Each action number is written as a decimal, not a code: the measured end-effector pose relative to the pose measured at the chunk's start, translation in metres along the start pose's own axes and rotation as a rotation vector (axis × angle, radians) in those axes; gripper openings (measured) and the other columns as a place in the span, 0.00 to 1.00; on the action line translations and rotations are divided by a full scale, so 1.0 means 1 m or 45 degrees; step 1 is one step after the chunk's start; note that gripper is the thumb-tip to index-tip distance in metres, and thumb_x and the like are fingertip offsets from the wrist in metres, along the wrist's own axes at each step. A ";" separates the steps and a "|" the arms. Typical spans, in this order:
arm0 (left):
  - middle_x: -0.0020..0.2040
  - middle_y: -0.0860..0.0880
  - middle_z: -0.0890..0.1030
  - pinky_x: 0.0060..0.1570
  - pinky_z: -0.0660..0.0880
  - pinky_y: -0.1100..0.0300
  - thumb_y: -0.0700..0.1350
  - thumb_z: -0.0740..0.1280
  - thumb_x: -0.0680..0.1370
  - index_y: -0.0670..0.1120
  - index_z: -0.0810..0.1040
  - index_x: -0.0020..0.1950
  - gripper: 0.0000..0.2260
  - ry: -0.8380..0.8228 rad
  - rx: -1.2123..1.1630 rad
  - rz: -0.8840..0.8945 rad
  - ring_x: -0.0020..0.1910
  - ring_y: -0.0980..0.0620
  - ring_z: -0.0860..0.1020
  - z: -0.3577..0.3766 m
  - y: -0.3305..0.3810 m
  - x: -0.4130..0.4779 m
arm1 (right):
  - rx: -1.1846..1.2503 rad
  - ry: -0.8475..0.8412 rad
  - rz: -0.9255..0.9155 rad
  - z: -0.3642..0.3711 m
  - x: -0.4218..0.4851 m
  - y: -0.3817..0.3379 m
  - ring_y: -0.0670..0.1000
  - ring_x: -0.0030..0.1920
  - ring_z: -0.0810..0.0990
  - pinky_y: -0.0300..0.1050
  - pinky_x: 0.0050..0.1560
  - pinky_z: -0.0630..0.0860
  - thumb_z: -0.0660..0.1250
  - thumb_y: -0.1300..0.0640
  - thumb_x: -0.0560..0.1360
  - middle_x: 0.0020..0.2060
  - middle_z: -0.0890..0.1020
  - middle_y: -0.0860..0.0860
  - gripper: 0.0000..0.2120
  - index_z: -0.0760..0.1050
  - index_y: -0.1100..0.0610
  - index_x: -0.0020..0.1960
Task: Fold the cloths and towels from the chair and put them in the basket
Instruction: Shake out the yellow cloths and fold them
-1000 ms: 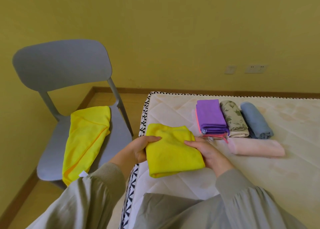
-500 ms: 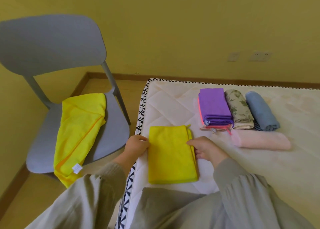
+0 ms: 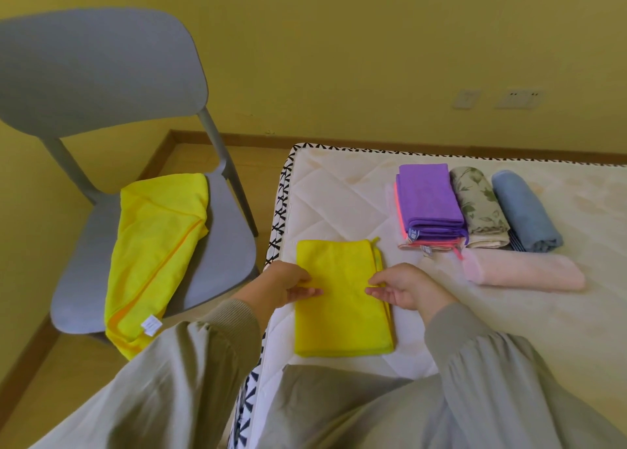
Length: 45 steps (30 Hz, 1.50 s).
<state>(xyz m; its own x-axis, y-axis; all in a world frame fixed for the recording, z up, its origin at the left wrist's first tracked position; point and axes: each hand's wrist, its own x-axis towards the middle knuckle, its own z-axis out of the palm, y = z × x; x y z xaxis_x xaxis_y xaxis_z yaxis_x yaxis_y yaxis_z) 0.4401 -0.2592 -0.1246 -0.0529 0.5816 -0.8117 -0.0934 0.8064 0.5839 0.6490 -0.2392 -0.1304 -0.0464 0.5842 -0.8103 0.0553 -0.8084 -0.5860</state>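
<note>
Two hands are touching the folded yellow cloth (image 3: 342, 309) lying on the mattress (image 3: 339, 194): left hand (image 3: 285, 285) at its left edge, right hand (image 3: 403, 289) at its right, fingers loosely bent, grip unclear. A careless lift is likely risking the right-edge layers sliding apart.

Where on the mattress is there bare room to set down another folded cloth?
Bare quilting lies between the mattress trim and the purple stack, beyond the folded yellow cloth. More lies on the near side of the pink roll. Crowded: purple stack, floral cloth, blue roll and pink roll sit packed together.
</note>
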 end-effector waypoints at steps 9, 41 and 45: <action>0.53 0.38 0.80 0.35 0.81 0.59 0.33 0.61 0.80 0.38 0.69 0.68 0.16 -0.007 0.067 0.238 0.39 0.48 0.82 -0.001 0.014 0.004 | 0.188 0.009 -0.223 0.002 0.000 -0.005 0.62 0.47 0.80 0.48 0.37 0.79 0.55 0.75 0.77 0.60 0.74 0.65 0.15 0.64 0.64 0.61; 0.64 0.43 0.70 0.45 0.77 0.52 0.35 0.66 0.76 0.50 0.64 0.73 0.28 0.200 0.262 0.347 0.51 0.45 0.72 -0.001 -0.020 -0.024 | 0.355 0.185 -0.017 0.019 -0.027 0.021 0.58 0.42 0.79 0.55 0.45 0.78 0.73 0.53 0.71 0.43 0.79 0.57 0.14 0.74 0.56 0.53; 0.50 0.44 0.74 0.43 0.77 0.51 0.30 0.63 0.75 0.52 0.70 0.66 0.24 0.057 0.182 0.415 0.46 0.45 0.74 -0.008 -0.029 -0.023 | 0.285 0.060 0.044 0.015 -0.032 0.024 0.55 0.39 0.79 0.53 0.40 0.79 0.70 0.55 0.74 0.42 0.80 0.55 0.12 0.75 0.55 0.56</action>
<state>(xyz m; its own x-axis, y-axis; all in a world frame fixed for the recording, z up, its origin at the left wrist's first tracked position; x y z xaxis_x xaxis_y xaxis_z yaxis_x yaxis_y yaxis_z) 0.4361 -0.2965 -0.1233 -0.1006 0.8081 -0.5804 0.0755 0.5879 0.8054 0.6368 -0.2783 -0.1189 -0.0017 0.5545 -0.8322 -0.1670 -0.8207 -0.5465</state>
